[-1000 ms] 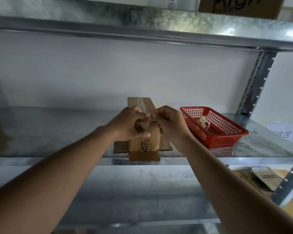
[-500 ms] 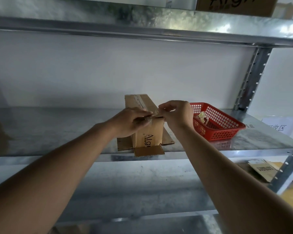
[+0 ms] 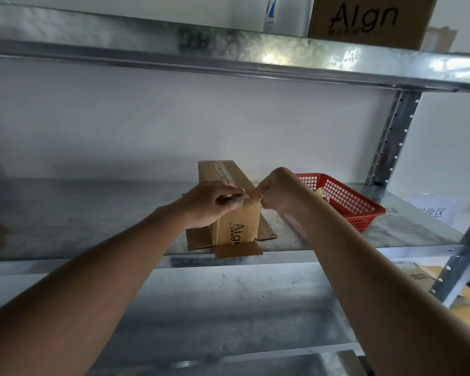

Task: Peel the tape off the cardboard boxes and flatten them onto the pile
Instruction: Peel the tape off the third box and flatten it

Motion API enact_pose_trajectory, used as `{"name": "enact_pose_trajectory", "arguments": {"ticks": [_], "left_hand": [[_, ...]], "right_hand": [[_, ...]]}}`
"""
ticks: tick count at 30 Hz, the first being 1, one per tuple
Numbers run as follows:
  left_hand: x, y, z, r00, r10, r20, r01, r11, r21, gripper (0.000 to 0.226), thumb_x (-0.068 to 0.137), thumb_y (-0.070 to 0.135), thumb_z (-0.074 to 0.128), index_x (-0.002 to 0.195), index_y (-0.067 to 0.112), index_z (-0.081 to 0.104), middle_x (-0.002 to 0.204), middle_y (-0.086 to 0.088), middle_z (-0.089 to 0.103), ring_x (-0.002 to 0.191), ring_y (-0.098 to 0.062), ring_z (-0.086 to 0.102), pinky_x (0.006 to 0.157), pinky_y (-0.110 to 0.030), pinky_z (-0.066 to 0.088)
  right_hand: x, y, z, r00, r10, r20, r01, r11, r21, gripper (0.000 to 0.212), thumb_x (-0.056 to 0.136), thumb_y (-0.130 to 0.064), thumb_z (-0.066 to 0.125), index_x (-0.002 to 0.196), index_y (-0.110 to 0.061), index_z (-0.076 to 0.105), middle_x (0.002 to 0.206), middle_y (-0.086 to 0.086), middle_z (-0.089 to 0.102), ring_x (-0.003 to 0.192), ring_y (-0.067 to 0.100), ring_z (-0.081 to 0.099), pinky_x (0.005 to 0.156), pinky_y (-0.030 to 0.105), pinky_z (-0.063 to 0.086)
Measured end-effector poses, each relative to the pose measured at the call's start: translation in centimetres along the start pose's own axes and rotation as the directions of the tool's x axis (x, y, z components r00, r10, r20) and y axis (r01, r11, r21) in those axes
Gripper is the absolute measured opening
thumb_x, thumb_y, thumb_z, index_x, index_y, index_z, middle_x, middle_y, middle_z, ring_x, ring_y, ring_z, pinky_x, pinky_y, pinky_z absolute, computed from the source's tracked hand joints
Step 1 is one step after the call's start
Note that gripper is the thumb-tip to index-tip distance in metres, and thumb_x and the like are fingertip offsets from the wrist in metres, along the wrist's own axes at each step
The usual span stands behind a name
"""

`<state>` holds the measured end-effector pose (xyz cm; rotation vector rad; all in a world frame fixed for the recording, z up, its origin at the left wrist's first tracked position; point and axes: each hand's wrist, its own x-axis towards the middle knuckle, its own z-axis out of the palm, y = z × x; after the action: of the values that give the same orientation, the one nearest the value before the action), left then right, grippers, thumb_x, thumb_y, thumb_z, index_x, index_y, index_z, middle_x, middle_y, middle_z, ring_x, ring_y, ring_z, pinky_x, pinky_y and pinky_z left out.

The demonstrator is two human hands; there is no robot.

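At the front edge of the galvanized metal shelf [image 3: 92, 213], the left hand [image 3: 209, 203] curls over the upright brown cardboard box [image 3: 238, 226], pinching clear tape [image 3: 244, 197] at its top; the right hand [image 3: 278, 192] pinches the same tape. Right of them sits a red plastic mesh basket [image 3: 347, 202].

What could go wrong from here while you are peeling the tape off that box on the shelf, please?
1. The tape is pinched in a short bit by the right hand, so it may tear.
2. The cardboard box sits at the shelf edge, one flap overhanging; a hard pull could drag it off, though the left hand steadies it.
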<state>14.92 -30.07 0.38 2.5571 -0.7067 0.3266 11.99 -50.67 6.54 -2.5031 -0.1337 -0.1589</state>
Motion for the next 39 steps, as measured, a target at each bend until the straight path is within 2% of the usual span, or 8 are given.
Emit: {"name": "enact_pose_trajectory", "arguments": {"ticks": [6,12,17,22,26,32,35,39], "left_hand": [[-0.1,0.0,-0.1,1.000,-0.004,-0.005,0.004,1.000,-0.018,0.032,0.106,0.039,0.054,0.137,0.038,0.064,0.138,0.009,0.061,0.129,-0.015,0.052,0.098,-0.027,0.038],[-0.5,0.5,-0.3,1.000,-0.008,-0.010,0.007,0.999,-0.052,0.040,0.107,0.042,0.054,0.146,0.033,0.058,0.136,0.011,0.063,0.122,-0.012,0.056,0.101,-0.034,0.046],[-0.5,0.3,-0.3,1.000,-0.021,0.004,0.021,0.994,-0.107,0.038,0.106,0.041,0.056,0.142,0.030,0.061,0.131,0.009,0.066,0.119,-0.013,0.058,0.087,-0.022,0.040],[-0.5,0.0,-1.0,0.997,0.005,0.073,-0.006,1.000,0.019,0.054,0.105,0.045,0.055,0.157,0.031,0.043,0.160,0.007,0.046,0.146,-0.020,0.041,0.111,-0.031,0.032],[-0.5,-0.5,-1.1,0.995,-0.005,0.103,-0.003,0.998,0.069,0.056,0.105,0.045,0.055,0.158,0.034,0.040,0.165,0.009,0.037,0.152,-0.020,0.032,0.124,-0.046,0.027],[-0.2,-1.7,-1.1,0.989,-0.005,0.146,0.021,0.994,-0.106,0.043,0.103,0.043,0.059,0.145,0.036,0.052,0.144,0.003,0.058,0.130,-0.021,0.052,0.107,-0.043,0.044],[-0.2,-1.7,-1.4,0.983,0.009,0.185,0.005,0.997,-0.072,0.048,0.106,0.042,0.053,0.153,0.032,0.044,0.149,0.004,0.053,0.128,-0.014,0.051,0.105,-0.041,0.043],[-0.4,-1.4,-1.3,0.985,0.057,0.165,-0.056,0.998,-0.010,0.023,0.109,0.037,0.048,0.131,0.032,0.053,0.107,0.030,0.049,0.097,0.006,0.050,0.082,-0.029,0.039]], "right_hand": [[-0.1,0.1,1.6,0.986,-0.008,-0.169,0.006,1.000,-0.013,0.039,0.084,-0.046,0.083,0.080,-0.008,0.074,0.068,0.002,0.068,0.062,0.016,0.061,0.052,0.025,0.044],[-0.3,0.7,3.3,0.928,-0.195,-0.318,0.164,0.979,-0.121,0.015,0.096,-0.024,0.072,0.102,-0.011,0.077,0.107,0.010,0.071,0.089,0.024,0.066,0.071,0.029,0.049],[-0.5,0.4,3.4,0.926,-0.283,-0.248,0.239,0.951,-0.194,0.015,0.097,-0.021,0.070,0.100,-0.011,0.081,0.099,0.009,0.075,0.084,0.024,0.068,0.076,0.037,0.058],[-0.3,0.1,3.2,0.943,-0.281,-0.178,0.225,0.933,-0.282,0.021,0.096,-0.001,0.057,0.096,-0.009,0.076,0.100,0.010,0.072,0.085,0.026,0.065,0.066,0.032,0.053],[-0.6,-0.2,3.5,0.951,-0.229,-0.206,0.238,0.971,0.021,0.016,0.099,-0.011,0.060,0.096,-0.017,0.074,0.092,-0.004,0.072,0.085,0.012,0.063,0.066,0.027,0.049],[-1.3,-0.7,2.5,0.958,-0.257,-0.126,0.286,0.869,0.403,0.012,0.098,-0.010,0.068,0.094,-0.016,0.077,0.083,-0.009,0.071,0.067,-0.010,0.062,0.060,0.006,0.045],[-1.1,-0.7,2.8,0.966,-0.194,-0.170,0.253,0.840,0.480,0.008,0.096,-0.008,0.071,0.099,-0.007,0.077,0.087,0.005,0.075,0.073,0.007,0.071,0.068,0.021,0.059],[-0.4,-0.7,4.4,0.958,-0.071,-0.279,0.209,0.838,0.503,0.004,0.091,-0.011,0.078,0.094,-0.012,0.080,0.092,0.006,0.077,0.083,0.024,0.077,0.080,0.044,0.065]]}}
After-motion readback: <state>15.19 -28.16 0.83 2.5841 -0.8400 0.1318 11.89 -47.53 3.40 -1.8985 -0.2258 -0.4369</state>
